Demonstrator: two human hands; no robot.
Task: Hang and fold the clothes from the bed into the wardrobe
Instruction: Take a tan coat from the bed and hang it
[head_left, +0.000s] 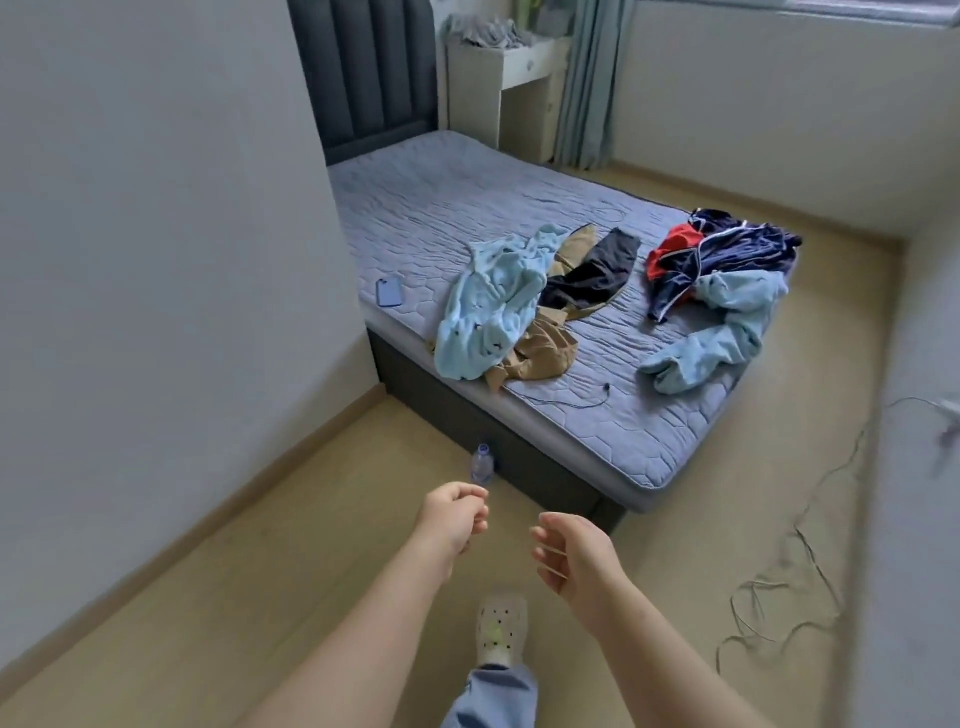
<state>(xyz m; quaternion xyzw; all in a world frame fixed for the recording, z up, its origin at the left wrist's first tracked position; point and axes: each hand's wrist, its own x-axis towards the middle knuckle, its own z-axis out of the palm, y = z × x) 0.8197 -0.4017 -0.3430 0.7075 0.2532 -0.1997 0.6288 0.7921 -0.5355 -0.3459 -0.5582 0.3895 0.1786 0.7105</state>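
Both arms extend forward, left hand (454, 517) curled empty, right hand (571, 551) relaxed.

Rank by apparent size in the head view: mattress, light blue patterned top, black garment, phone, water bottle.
1. mattress
2. light blue patterned top
3. black garment
4. phone and water bottle: these look about alike, and the bottle is nearer the camera, so they are not ranked.
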